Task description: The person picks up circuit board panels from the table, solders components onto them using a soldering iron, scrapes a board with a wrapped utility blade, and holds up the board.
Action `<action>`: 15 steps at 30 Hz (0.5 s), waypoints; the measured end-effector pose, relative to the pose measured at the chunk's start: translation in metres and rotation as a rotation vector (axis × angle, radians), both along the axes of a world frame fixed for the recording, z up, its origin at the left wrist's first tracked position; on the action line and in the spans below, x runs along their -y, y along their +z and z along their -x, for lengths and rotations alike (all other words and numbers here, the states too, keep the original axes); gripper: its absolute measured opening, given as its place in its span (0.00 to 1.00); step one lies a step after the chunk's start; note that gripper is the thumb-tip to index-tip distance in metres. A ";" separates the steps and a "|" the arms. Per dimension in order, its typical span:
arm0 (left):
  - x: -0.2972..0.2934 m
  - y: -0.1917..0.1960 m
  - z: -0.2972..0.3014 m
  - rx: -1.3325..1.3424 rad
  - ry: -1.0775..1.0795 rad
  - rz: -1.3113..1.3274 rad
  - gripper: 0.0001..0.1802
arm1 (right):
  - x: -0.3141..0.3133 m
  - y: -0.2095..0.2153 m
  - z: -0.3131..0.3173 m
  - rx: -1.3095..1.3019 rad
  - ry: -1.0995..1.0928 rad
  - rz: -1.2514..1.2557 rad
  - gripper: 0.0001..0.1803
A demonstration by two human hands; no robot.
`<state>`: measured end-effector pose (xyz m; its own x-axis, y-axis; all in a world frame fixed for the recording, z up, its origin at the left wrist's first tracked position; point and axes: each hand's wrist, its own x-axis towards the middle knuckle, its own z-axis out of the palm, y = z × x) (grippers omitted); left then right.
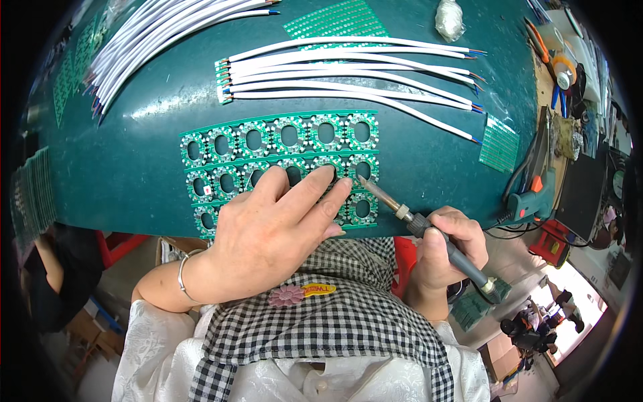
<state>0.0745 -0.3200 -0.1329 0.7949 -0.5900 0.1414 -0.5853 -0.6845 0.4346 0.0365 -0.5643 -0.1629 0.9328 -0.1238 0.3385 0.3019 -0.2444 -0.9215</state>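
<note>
"Head view, and we're live on a green circuit-board panel (289, 155), three rows of ring-shaped boards, lying flat on the teal tabletop (134, 167). Where is it from the fingers?"

"Left hand (268, 231) first! It's palm down across the panel's lower middle, its fingers (313, 184) slightly apart, clamped on nothing I can see. Most of the panel spreads from ten to one o'clock of the knuckles, and two fingertips reach the fifth ring of the middle row."

"And the right hand (462, 238)?"

"Closed around a soldering iron (418, 223), thumb and fingers together on the grip! Its metal tip (370, 185) aims at ten o'clock, onto the end ring of the middle row, at three o'clock of those left fingertips and just beside them. Touching the ring? Can't tell from here."

"Quick sweep around the left hand, then!"

"Eleven o'clock, well apart: a thick bundle of white cables (157, 40). One o'clock, beyond the panel: more white-sheathed leads (254, 68), left ends along a narrow green strip, right ends showing coloured wires. Two o'clock, well apart: a small green board (499, 144). And on the left wrist, a silvery bangle (181, 275)!"
</note>
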 end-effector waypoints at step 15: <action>0.001 0.001 0.000 -0.028 0.007 -0.002 0.35 | -0.003 0.003 -0.005 -0.028 0.012 0.044 0.12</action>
<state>0.0744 -0.3205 -0.1324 0.8026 -0.5847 0.1181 -0.5684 -0.6895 0.4490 0.0411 -0.5612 -0.1597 0.9434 -0.0985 0.3167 0.2788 -0.2818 -0.9181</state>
